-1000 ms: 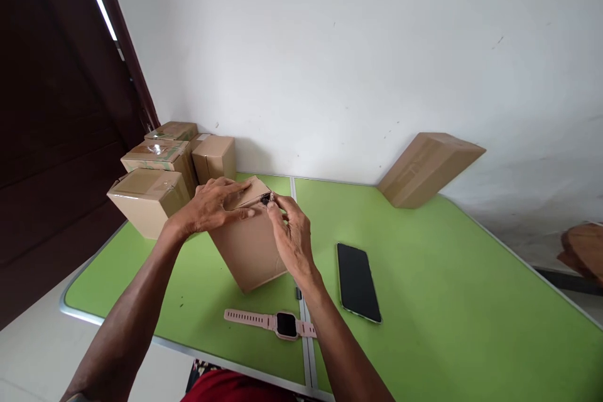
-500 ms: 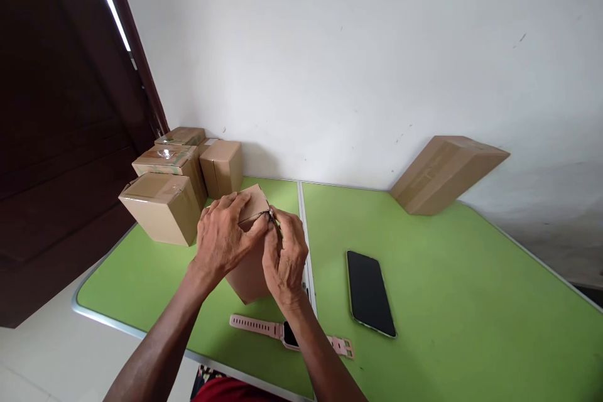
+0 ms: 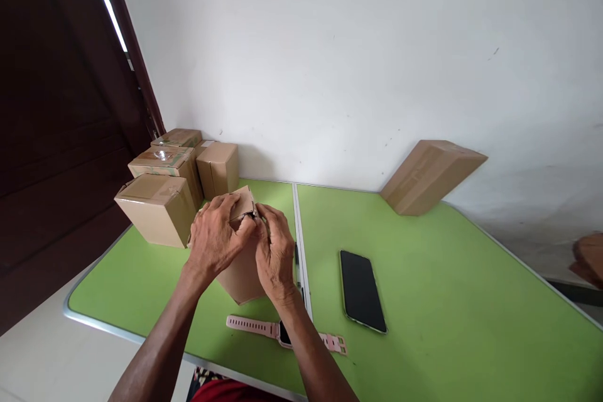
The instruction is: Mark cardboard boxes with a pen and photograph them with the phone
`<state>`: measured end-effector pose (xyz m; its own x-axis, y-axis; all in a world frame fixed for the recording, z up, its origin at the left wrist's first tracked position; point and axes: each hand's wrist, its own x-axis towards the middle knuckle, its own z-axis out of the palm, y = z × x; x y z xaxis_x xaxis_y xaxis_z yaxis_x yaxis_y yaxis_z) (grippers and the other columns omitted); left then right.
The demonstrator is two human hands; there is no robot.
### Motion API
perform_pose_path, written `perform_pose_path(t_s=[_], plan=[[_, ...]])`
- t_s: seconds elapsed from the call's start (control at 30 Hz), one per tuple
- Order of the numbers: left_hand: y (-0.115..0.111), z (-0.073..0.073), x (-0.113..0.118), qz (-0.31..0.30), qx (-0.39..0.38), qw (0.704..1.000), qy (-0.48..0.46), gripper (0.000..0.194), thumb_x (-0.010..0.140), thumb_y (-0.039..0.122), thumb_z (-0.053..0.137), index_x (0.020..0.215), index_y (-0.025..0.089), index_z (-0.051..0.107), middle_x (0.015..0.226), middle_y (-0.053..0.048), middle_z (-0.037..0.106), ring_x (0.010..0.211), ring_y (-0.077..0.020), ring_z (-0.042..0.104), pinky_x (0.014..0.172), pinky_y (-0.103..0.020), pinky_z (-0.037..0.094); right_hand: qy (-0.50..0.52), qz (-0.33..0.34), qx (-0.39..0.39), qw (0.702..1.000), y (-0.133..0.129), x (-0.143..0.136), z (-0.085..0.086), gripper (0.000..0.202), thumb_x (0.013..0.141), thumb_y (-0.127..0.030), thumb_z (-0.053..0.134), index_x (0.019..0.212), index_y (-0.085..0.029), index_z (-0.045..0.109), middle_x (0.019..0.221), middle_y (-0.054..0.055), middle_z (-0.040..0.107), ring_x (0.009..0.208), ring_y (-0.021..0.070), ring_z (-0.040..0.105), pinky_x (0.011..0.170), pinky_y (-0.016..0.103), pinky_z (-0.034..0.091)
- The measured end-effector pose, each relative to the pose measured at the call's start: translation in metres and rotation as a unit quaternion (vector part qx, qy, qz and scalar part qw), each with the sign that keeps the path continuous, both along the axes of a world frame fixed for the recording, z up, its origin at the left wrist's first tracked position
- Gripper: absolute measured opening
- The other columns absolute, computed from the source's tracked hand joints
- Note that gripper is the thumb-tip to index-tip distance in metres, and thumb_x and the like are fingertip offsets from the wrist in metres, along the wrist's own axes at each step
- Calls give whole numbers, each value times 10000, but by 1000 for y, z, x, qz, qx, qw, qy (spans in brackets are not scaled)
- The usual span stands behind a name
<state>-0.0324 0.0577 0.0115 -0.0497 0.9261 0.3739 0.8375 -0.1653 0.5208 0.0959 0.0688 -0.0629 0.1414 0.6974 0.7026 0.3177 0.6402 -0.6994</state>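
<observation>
Cardboard box [image 3: 242,267], small, brown, stood mid green table [image 3: 424,301]; I clamped left hand [image 3: 217,240] and right hand [image 3: 273,254] on its flap. Risk: tipping onto pink wristwatch [image 3: 264,328].

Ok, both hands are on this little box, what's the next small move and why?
Probably press the top flap flat: the left hand and right hand meet at the cardboard box's upper corner, where the flap looks slightly raised.
</observation>
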Motion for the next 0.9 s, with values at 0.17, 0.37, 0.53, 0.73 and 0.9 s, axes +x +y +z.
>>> perform_pose_path(t_s=[0.17, 0.37, 0.53, 0.73, 0.9], plan=[[8, 3, -22, -58, -56, 996, -37, 521, 935, 459, 534, 1378, 234, 693, 1449, -161, 677, 1356, -427, 606, 1142, -608, 459, -20, 35, -6, 999, 3, 1, 5, 341, 1115, -342, 514, 1378, -228, 698, 1315, 169, 756, 1244, 294, 731, 1065, 468, 626], [7, 13, -32, -68, -161, 984, -31, 739, 967, 507, 455, 1652, 231, 432, 1735, -169, 387, 1596, -439, 341, 1288, -703, 250, -28, 9, 12, 999, -1, -12, 10, 299, 1100, -300, 531, 1318, -206, 712, 1215, 159, 779, 1161, 290, 755, 1005, 453, 651], [4, 18, -41, -118, -177, 977, -27, 701, 1019, 505, 397, 1680, 271, 403, 1705, -126, 444, 1590, -378, 345, 1317, -618, 268, -48, 4, 17, 999, -4, -17, 12, 307, 1056, -239, 540, 1307, -179, 707, 1206, 168, 776, 1156, 300, 752, 997, 450, 650], [5, 15, -59, -164, -172, 971, 5, 812, 968, 687, 553, 1676, 312, 420, 1643, -118, 485, 1551, -373, 399, 1314, -589, 273, 7, 45, -55, 997, -6, 2, 14, 325, 1074, -339, 545, 1301, -207, 736, 1251, 148, 774, 1115, 274, 765, 964, 433, 658], [8, 7, -59, -155, -152, 976, 27, 895, 937, 692, 583, 1705, 289, 363, 1627, -143, 475, 1532, -399, 410, 1292, -604, 285, 70, 124, -130, 981, -10, 14, 16, 395, 1059, -483, 638, 1358, -249, 746, 1406, 118, 749, 1296, 289, 720, 1099, 444, 601]])
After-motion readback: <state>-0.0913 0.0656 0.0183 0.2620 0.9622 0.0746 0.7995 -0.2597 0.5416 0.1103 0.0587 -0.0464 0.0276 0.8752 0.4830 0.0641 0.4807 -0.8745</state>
